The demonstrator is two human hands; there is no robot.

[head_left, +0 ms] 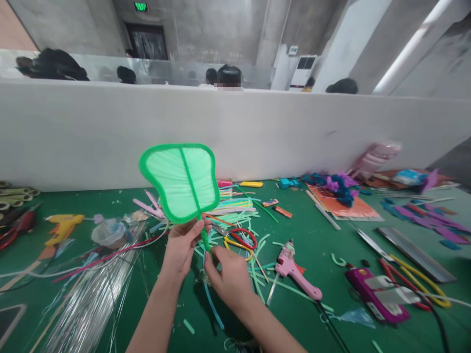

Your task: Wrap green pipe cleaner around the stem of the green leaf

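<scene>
I hold a small green hand fan (179, 180) upright over the green table (316, 235); it has a bright green rim, a pale green face and a centre rib. My left hand (183, 246) grips it just under the fan's head, fingers closed round the top of the handle. My right hand (228, 274) is pinched on the lower part of the green handle. Below the hands a blue strip (213, 306) lies on the table.
A pink glue gun (294, 269) lies right of my hands, a yellow glue gun (62, 226) at the left. Coloured strips and scissors (239, 240) litter the middle. Clear plastic rods (91, 294) lie front left, a purple tool (375, 294) and metal ruler (415, 252) right. A white partition (235, 132) backs the table; people sit beyond.
</scene>
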